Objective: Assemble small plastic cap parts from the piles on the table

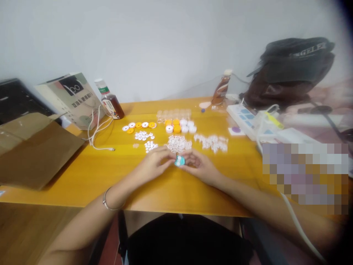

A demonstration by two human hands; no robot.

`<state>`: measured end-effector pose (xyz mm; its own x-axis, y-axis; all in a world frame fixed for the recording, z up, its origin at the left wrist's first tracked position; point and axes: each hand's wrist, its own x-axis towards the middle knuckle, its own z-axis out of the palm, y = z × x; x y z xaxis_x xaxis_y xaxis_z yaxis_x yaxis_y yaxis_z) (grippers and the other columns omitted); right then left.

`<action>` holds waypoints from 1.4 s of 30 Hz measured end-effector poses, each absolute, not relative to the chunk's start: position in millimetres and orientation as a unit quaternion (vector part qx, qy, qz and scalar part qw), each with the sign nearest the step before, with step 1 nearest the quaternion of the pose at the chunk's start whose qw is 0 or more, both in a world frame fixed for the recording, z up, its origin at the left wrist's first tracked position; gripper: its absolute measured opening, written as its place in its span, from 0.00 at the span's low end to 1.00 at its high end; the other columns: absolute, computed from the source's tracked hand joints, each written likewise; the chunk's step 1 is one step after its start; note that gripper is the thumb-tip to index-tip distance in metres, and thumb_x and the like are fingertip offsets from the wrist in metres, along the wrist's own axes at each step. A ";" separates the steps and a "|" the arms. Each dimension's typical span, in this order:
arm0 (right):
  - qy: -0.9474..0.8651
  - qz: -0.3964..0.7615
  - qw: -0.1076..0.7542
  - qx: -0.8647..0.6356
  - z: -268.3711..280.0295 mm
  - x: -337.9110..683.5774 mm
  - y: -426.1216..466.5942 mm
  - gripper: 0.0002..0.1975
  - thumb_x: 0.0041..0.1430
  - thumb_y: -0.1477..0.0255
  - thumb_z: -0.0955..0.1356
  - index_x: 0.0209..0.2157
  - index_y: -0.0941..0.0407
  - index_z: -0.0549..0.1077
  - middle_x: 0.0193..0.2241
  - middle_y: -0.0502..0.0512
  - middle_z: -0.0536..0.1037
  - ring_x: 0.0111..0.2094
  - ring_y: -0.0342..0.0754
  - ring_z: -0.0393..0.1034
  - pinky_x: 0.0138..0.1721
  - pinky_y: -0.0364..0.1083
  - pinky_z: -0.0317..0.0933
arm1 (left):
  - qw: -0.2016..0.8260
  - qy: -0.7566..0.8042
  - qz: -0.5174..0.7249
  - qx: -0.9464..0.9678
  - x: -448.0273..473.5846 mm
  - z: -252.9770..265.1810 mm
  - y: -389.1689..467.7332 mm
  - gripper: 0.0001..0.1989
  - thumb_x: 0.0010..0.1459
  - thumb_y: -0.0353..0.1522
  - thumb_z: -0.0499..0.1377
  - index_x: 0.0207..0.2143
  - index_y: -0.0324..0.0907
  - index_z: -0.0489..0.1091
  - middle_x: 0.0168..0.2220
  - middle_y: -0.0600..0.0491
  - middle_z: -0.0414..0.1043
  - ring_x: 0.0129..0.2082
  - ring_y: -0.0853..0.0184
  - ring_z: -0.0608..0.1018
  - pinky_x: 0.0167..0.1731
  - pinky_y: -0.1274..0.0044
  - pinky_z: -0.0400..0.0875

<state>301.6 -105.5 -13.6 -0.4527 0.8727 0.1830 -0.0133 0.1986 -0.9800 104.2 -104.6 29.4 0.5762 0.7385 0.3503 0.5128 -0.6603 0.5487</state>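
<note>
Between my two hands is a small round teal piece with white spots, held just above the wooden table. My left hand pinches its left side with thumb and fingers. On the other side, my right hand grips it with curled fingers. Right behind my hands lies a heap of clear and white small plastic parts. More clear parts are spread to the right. Small white pieces lie by my left fingers, with another group of white pieces farther back.
Orange and white round discs and stacked round pieces stand farther back. Bottles, a paper bag, a cardboard box and a white cable are left and back. A power strip and black backpack sit right.
</note>
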 end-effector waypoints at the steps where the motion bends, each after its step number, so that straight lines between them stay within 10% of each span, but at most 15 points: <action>1: -0.653 0.545 0.410 -0.329 -13.5 301.7 -105.5 0.14 0.48 0.71 0.69 0.38 0.55 0.66 0.34 0.52 0.73 0.34 0.43 0.70 0.40 0.47 0.64 | 0.196 0.363 0.285 0.865 104.1 29.1 -104.4 0.07 0.57 0.30 0.53 0.34 0.41 0.70 0.33 0.52 0.70 0.34 0.69 0.71 0.37 0.74 0.66; 42: -0.649 0.491 0.453 -0.364 -17.0 299.3 -110.1 0.11 0.46 0.71 0.70 0.33 0.54 0.67 0.32 0.51 0.76 0.34 0.45 0.73 0.42 0.49 0.68 | 0.218 0.451 0.330 0.800 123.5 7.9 -108.1 0.05 0.49 0.33 0.59 0.28 0.39 0.70 0.27 0.53 0.72 0.27 0.71 0.72 0.29 0.77 0.66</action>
